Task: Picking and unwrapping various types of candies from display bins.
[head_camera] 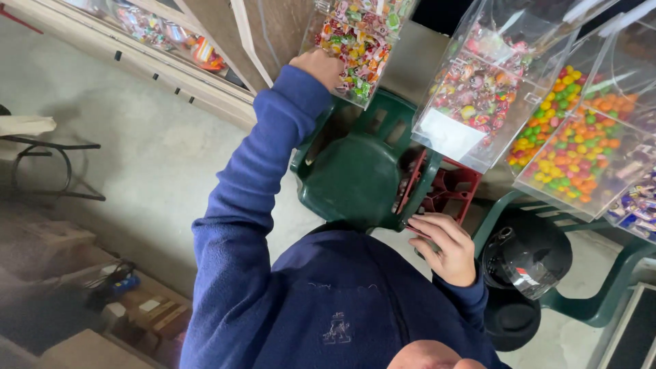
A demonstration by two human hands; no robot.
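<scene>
Left hand [320, 67] reaches up at eleven o'clock, curled against the clear candy bin [359, 41] — light, slippery wrapped sweets, best pinched by their twisted ends — right hand [444, 247] half-spread, empty.

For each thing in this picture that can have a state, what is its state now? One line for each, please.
Left hand: raised, at the mouth of the candy bin, fingers hidden.
Candy bin: clear, tilted, full of wrapped sweets.
Right hand: fingers curled, by the red crate.
Red crate: looks empty.
Green chair: seat bare.
Black helmet: resting on another chair.
</scene>
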